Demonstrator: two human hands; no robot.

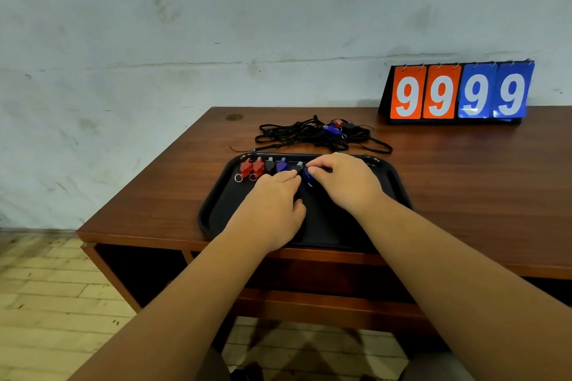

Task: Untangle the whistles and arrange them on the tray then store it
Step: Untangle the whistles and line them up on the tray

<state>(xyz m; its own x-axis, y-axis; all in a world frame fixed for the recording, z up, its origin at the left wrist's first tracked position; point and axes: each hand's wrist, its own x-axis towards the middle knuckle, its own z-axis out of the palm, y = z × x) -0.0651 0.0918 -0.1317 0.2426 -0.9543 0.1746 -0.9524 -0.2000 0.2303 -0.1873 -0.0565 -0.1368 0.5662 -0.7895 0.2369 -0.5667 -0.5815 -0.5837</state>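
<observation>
On the tray (390, 178), the fingers of my right hand (343, 182) pinch the blue whistle (308, 177) while my left hand (272, 204) lies straight-fingered alongside; a careless sweep could, I judge, displace the aligned whistles (258, 166).

Blue whistle (308, 176) half hidden under right hand (346, 185) fingers (318, 166), tangled whistles (335, 127) too small to count

Left hand (272, 207) flat, palm down; right hand (343, 184) pinches a blue whistle (307, 177).
</observation>
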